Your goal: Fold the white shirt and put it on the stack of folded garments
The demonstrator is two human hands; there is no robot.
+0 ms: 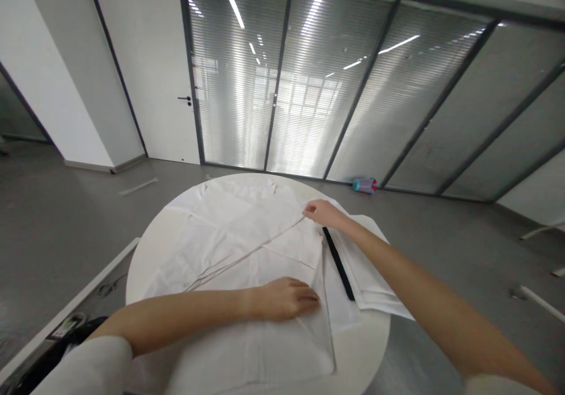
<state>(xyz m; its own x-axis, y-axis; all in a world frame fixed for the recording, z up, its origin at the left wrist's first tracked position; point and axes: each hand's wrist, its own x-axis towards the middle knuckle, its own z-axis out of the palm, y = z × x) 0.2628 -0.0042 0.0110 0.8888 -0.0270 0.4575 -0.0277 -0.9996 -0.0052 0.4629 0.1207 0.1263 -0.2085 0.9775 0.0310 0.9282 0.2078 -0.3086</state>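
A white garment (229,218) lies spread over a round white table (143,254), with creases and a folded edge running diagonally across it. At the far right part of the cloth, my right hand (324,212) is closed in a pinch on the end of that folded edge. Nearer to me, my left hand (286,299) rests palm down on the garment, fingers loosely bent, close to its right side. A flat black strip (338,264) lies just right of the garment, below my right forearm.
More folded white cloth (375,289) hangs over the table's right edge, partly under my right arm. A blue and pink item (364,185) lies on the floor by the glass partition (309,89). White-edged furniture (92,289) stands at lower left.
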